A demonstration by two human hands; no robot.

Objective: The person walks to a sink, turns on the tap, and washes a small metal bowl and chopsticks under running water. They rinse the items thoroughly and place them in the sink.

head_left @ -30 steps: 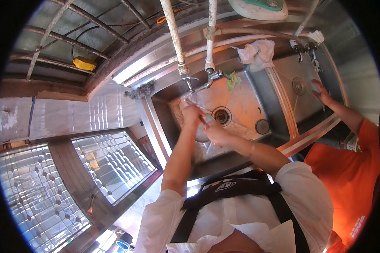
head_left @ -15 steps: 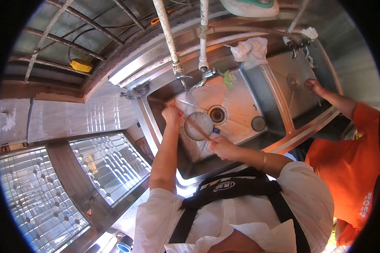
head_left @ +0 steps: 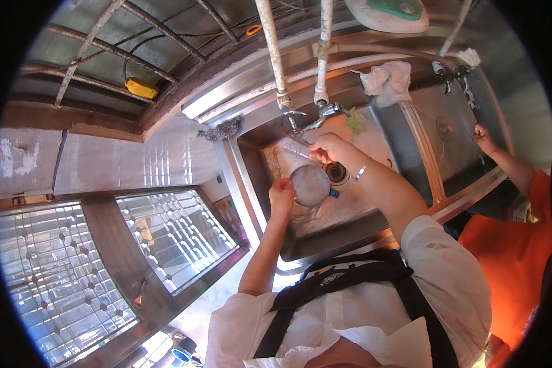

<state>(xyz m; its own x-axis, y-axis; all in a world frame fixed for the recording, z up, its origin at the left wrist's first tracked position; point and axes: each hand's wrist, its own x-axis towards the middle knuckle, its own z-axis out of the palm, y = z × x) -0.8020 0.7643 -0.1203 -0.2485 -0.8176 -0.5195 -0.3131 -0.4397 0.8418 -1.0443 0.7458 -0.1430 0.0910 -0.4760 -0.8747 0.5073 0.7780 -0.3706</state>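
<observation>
A white shirt [head_left: 349, 319] is crossed by black straps [head_left: 418, 319] at the near edge of the view, and both forearms are stretched over a steel sink [head_left: 337, 214]. The left hand [head_left: 283, 195] is held with curled fingers at the left rim of a round shallow dish [head_left: 310, 186]; whether anything is gripped in it, or the rim touched, cannot be told from this angle. The dish is set on the sink floor, just left of the drain [head_left: 337, 173], with a small blue object [head_left: 333, 194] seen at its lower right. By the right hand [head_left: 331, 149], a slender stick [head_left: 298, 140] is pinched at the fingertips — narrowly, its far end pointed up and left toward the taps [head_left: 293, 118]. A bracelet [head_left: 363, 168] is worn on that wrist.

Farther back, a green leaf [head_left: 354, 120] is seen near the taps, and a grey scouring pad [head_left: 222, 129] is placed on the left ledge. A white cloth [head_left: 389, 84] is draped at the divider. Over the second basin [head_left: 423, 101] to the right, a co-worker's hand [head_left: 484, 138] is held, an orange shirt [head_left: 503, 257] being worn. Behind — pale pipes [head_left: 270, 49] and rusty bars [head_left: 98, 43].
</observation>
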